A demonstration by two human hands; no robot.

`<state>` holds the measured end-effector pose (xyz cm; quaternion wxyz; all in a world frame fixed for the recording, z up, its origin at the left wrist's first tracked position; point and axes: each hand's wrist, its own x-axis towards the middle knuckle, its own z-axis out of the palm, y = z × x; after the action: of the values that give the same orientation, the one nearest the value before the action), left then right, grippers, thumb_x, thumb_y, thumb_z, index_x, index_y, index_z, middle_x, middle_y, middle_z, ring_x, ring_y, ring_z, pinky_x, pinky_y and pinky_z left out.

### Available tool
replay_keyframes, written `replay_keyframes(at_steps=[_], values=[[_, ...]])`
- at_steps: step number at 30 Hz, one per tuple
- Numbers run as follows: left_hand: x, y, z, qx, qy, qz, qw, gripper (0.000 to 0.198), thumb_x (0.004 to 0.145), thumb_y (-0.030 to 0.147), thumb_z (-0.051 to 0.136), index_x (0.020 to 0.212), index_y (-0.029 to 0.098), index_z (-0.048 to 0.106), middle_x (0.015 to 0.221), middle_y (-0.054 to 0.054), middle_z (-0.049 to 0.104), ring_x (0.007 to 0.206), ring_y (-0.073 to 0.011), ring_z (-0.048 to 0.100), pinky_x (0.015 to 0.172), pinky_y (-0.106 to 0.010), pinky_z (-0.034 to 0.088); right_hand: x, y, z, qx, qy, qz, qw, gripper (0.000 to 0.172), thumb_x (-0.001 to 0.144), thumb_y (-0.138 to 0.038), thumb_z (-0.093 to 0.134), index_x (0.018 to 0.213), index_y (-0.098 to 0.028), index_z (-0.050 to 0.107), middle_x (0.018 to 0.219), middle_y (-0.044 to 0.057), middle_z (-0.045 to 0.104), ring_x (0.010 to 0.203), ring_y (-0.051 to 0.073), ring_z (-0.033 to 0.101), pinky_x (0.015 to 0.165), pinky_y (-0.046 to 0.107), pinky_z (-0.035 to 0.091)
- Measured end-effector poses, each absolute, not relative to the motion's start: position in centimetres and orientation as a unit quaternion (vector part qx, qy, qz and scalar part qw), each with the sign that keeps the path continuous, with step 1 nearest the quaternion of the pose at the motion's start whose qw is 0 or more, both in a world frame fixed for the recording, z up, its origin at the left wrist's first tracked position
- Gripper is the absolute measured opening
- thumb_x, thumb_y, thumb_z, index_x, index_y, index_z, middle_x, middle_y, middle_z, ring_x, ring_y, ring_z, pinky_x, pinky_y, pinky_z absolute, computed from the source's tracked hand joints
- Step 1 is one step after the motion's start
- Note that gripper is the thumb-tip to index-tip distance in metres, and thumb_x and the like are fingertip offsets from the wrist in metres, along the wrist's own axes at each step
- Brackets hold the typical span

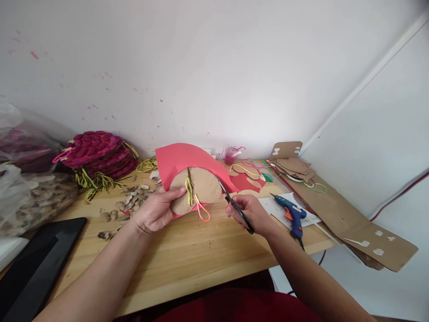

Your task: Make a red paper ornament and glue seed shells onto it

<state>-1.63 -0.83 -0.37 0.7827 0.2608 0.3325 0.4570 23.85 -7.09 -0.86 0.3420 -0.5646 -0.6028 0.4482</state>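
My left hand [160, 210] pinches a rounded cardboard piece [208, 181] together with the red sheet [187, 154] behind it, thumb on the cardboard's front. A yellow-green yarn tassel [189, 188] and a pink cord loop [203, 210] hang from the cardboard's face. With my right hand [244, 210] I grip black-handled scissors [236, 206]. Their blades lie at the right edge of the cardboard, where the red sheet extends past it. Both pieces are held above the wooden table. How far apart the blades are is hard to make out.
A blue glue gun [293, 214] lies on white paper at right, beside long cardboard [338, 214] and stacked cutouts [291, 165]. Red scraps [246, 182] lie behind my right hand. Shells [134, 197], a magenta stack [100, 154], filled plastic bags [40, 197] and a black tablet-like slab [40, 259] occupy the left.
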Motion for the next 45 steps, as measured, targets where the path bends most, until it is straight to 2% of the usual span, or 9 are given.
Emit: replay_keyframes(at_steps=[6, 22, 24, 28, 31, 34, 38, 40, 45], values=[[-1.6, -1.2, -0.3, 0.274, 0.348, 0.431, 0.786, 0.041, 0.083, -0.001, 0.067, 0.122, 0.011, 0.072, 0.094, -0.013, 0.081, 0.080, -0.0258, 0.080, 0.070, -0.034, 0.068, 24.2, -7.9, 0.2, -0.574, -0.615, 0.443, 0.311, 0.040, 0.081, -0.055, 0.072, 0.067, -0.020, 0.058, 0.052, -0.006, 0.042, 0.047, 0.010, 0.038, 0.047, 0.026, 0.026], [-1.2, -1.6, 0.1, 0.258, 0.343, 0.430, 0.795, 0.055, 0.082, -0.005, 0.066, 0.132, 0.016, 0.068, 0.098, -0.012, 0.082, 0.083, -0.0273, 0.080, 0.078, -0.039, 0.068, 24.3, -8.1, 0.4, -0.579, -0.619, 0.432, 0.307, 0.040, 0.083, -0.054, 0.071, 0.067, -0.021, 0.055, 0.057, -0.006, 0.041, 0.050, 0.010, 0.036, 0.048, 0.026, 0.026], [-1.2, -1.6, 0.0, 0.262, 0.341, 0.427, 0.795, 0.050, 0.081, -0.005, 0.067, 0.127, 0.014, 0.070, 0.096, -0.012, 0.081, 0.083, -0.0278, 0.080, 0.079, -0.040, 0.068, 24.5, -8.0, 0.5, -0.580, -0.630, 0.419, 0.301, 0.041, 0.082, -0.053, 0.073, 0.066, -0.021, 0.054, 0.060, -0.005, 0.040, 0.053, 0.010, 0.036, 0.050, 0.026, 0.026], [-1.4, -1.5, -0.3, 0.276, 0.337, 0.418, 0.797, 0.030, 0.078, -0.004, 0.071, 0.103, 0.011, 0.075, 0.091, -0.013, 0.081, 0.082, -0.0287, 0.080, 0.078, -0.041, 0.068, 25.1, -7.9, 1.2, -0.595, -0.659, 0.367, 0.278, 0.047, 0.078, -0.055, 0.076, 0.060, -0.021, 0.048, 0.063, -0.005, 0.037, 0.059, 0.012, 0.033, 0.053, 0.027, 0.024], [-1.4, -1.5, -0.4, 0.287, 0.327, 0.409, 0.802, 0.024, 0.076, -0.003, 0.074, 0.095, 0.012, 0.076, 0.088, -0.012, 0.081, 0.081, -0.0283, 0.080, 0.075, -0.039, 0.068, 25.4, -8.1, 1.7, -0.604, -0.670, 0.344, 0.262, 0.049, 0.078, -0.057, 0.075, 0.060, -0.021, 0.047, 0.063, -0.004, 0.036, 0.061, 0.012, 0.032, 0.054, 0.028, 0.024], [-1.3, -1.7, -0.8, 0.295, 0.323, 0.400, 0.806, 0.031, 0.074, -0.001, 0.077, 0.101, 0.013, 0.077, 0.089, -0.011, 0.081, 0.080, -0.0277, 0.080, 0.074, -0.037, 0.068, 25.3, -8.2, 1.8, -0.611, -0.679, 0.330, 0.238, 0.048, 0.080, -0.057, 0.073, 0.062, -0.021, 0.047, 0.062, -0.005, 0.036, 0.059, 0.012, 0.032, 0.053, 0.028, 0.023], [-1.2, -1.8, -1.3, 0.297, 0.311, 0.391, 0.814, 0.055, 0.073, 0.000, 0.080, 0.124, 0.018, 0.072, 0.094, -0.010, 0.082, 0.080, -0.0267, 0.080, 0.076, -0.038, 0.068, 25.1, -8.1, 1.8, -0.606, -0.692, 0.323, 0.223, 0.050, 0.081, -0.058, 0.072, 0.060, -0.022, 0.044, 0.061, -0.005, 0.031, 0.057, 0.012, 0.030, 0.052, 0.028, 0.020], [-1.2, -1.8, -1.3, 0.302, 0.308, 0.389, 0.814, 0.056, 0.073, 0.001, 0.081, 0.126, 0.018, 0.071, 0.094, -0.010, 0.081, 0.081, -0.0271, 0.080, 0.077, -0.038, 0.068, 25.2, -8.1, 1.8, -0.603, -0.694, 0.322, 0.226, 0.051, 0.081, -0.059, 0.071, 0.060, -0.022, 0.044, 0.061, -0.005, 0.031, 0.057, 0.012, 0.030, 0.052, 0.028, 0.020], [-1.3, -1.7, -1.2, 0.316, 0.323, 0.385, 0.805, 0.031, 0.070, 0.005, 0.083, 0.099, 0.012, 0.077, 0.093, -0.014, 0.081, 0.077, -0.0283, 0.079, 0.071, -0.039, 0.068, 25.5, -8.0, 1.9, -0.600, -0.690, 0.332, 0.233, 0.052, 0.081, -0.059, 0.072, 0.060, -0.022, 0.042, 0.062, -0.005, 0.032, 0.058, 0.012, 0.030, 0.052, 0.028, 0.021]])
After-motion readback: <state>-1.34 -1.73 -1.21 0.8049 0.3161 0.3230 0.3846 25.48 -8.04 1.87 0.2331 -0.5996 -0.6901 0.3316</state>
